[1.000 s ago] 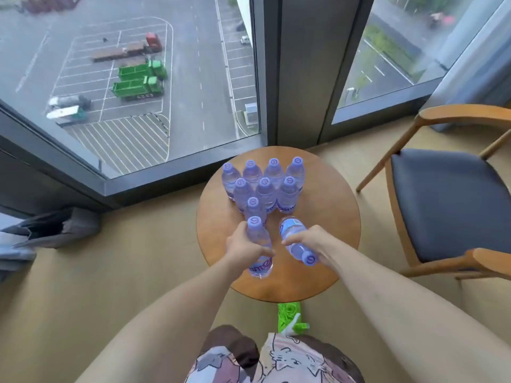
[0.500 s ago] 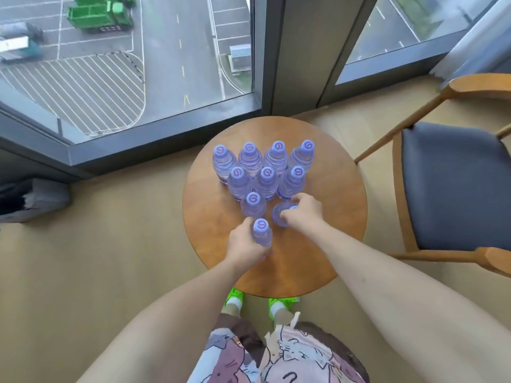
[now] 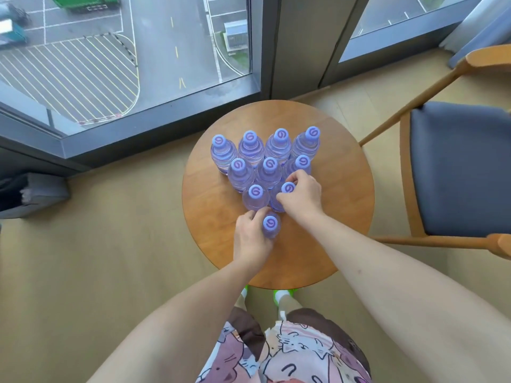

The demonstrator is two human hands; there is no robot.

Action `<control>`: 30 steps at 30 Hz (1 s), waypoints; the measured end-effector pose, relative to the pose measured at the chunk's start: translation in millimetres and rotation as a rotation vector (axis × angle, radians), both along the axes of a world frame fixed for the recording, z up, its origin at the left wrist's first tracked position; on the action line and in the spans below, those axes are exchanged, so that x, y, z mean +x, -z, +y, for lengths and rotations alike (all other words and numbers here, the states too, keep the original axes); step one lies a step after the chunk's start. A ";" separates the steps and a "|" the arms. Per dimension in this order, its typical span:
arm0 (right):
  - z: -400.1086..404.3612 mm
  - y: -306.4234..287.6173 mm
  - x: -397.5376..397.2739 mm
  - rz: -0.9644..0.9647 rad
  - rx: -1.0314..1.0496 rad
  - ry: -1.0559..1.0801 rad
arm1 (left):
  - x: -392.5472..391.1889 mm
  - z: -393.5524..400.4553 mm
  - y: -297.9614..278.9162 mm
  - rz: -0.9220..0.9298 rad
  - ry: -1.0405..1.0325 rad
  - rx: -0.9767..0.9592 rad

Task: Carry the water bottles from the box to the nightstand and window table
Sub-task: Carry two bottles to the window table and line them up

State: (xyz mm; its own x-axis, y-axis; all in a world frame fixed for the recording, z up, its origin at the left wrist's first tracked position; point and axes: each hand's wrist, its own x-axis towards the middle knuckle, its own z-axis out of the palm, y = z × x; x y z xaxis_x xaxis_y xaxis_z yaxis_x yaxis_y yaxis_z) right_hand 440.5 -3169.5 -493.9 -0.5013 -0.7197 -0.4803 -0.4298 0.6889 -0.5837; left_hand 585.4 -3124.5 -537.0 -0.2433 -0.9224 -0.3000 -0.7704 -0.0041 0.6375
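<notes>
1. Water bottles (image 3: 250, 150): clear with a violet tint, lilac caps bearing a white swirl.
2. Round table (image 3: 340, 189): warm honey-brown wood grain.
3. Chair (image 3: 459, 167): slate-blue seat, light wooden frame.
4. Shorts (image 3: 290, 352): pink and brown cartoon-cat print.
5. Shoes (image 3: 276, 295): neon green.
6. Floor (image 3: 110, 244): pale tan.

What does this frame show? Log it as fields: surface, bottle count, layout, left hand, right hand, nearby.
surface: round wooden table by the window
bottle count: ten water bottles, all upright, purple caps
layout: triangle, rows of four, three, two and one, point towards the person
left hand: left hand grips the front bottle
right hand: right hand grips the second-row bottle on the right
nearby: wooden chair with dark seat, right of table
</notes>
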 end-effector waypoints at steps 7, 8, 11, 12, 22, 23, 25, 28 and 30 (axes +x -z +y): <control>5.6 2.3 -2.5 -0.041 -0.034 0.014 | -8.6 6.4 6.5 0.007 -0.041 -0.003; 6.2 2.5 -2.5 -0.050 -0.039 0.020 | -10.3 5.2 6.8 0.007 -0.043 -0.003; 9.9 2.2 -2.0 -0.073 -0.045 0.028 | -14.7 4.4 8.8 -0.002 -0.058 0.000; 11.2 2.7 -1.9 -0.079 -0.055 0.031 | -16.0 4.9 9.8 -0.002 -0.064 -0.001; 25.2 -3.3 -11.3 -0.115 -0.065 -0.055 | -14.4 8.0 15.9 0.023 -0.083 -0.030; 27.1 -6.6 -11.3 -0.117 -0.068 -0.062 | -13.0 7.9 14.4 0.025 -0.086 -0.017; 30.1 -13.2 -10.3 -0.118 -0.083 -0.068 | -12.6 9.8 8.7 0.024 -0.104 -0.005; 36.6 -20.2 -7.8 -0.106 -0.128 -0.092 | -14.2 18.3 0.4 0.021 -0.127 -0.025; 40.5 -29.9 -6.8 -0.089 -0.137 -0.129 | -12.4 23.4 -11.8 0.012 -0.117 -0.071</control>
